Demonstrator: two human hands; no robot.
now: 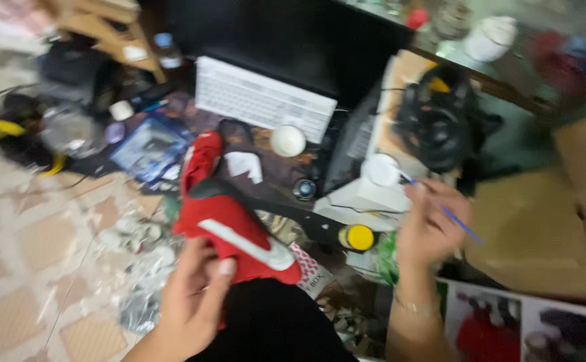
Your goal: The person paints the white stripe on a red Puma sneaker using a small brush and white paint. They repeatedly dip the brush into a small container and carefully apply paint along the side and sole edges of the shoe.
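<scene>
My left hand (192,302) grips a red shoe with a white stripe (236,231) at its lower edge, thumb pressed on the side, over my dark-clothed lap. My right hand (430,224) holds a thin blue-handled brush (457,221), its tip reaching toward a small white round pot (381,169) on a white box. A second red shoe (200,159) lies behind the first on the cluttered surface. The frame is motion-blurred.
A white keyboard (263,97), a white cup (287,141), a yellow-lidded jar (359,237), a black bag (437,117), a cardboard box (548,221), a plastic bottle (165,50) and printed shoe photos (501,328) surround me. Tiled floor (31,268) lies left.
</scene>
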